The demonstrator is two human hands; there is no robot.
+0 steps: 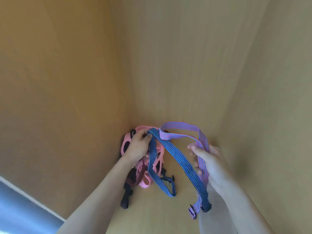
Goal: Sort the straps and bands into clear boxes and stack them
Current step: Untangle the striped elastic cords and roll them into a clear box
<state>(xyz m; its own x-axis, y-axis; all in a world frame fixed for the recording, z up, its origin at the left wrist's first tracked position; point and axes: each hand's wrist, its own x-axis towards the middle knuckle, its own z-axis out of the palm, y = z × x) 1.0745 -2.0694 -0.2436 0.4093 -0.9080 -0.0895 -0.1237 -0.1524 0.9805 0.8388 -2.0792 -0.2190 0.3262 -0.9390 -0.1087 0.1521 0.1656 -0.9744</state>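
A tangle of straps lies in the back corner of a wooden cabinet shelf. My left hand (137, 146) grips a blue striped elastic strap (179, 160) at the top of the pile, over pink bands (143, 168) with holes. My right hand (205, 163) holds a pink-and-blue striped strap (179, 129) that loops up between both hands. Both striped straps hang down toward me, ending in small black clips (206, 208). Dark maroon and black straps (127, 193) trail out from under the pink bands.
Wooden cabinet walls (67, 81) close in on the left, back and right. The shelf floor (152, 213) stretches toward me. A blue-grey floor and a white strip (25, 195) show at the lower left, outside the cabinet.
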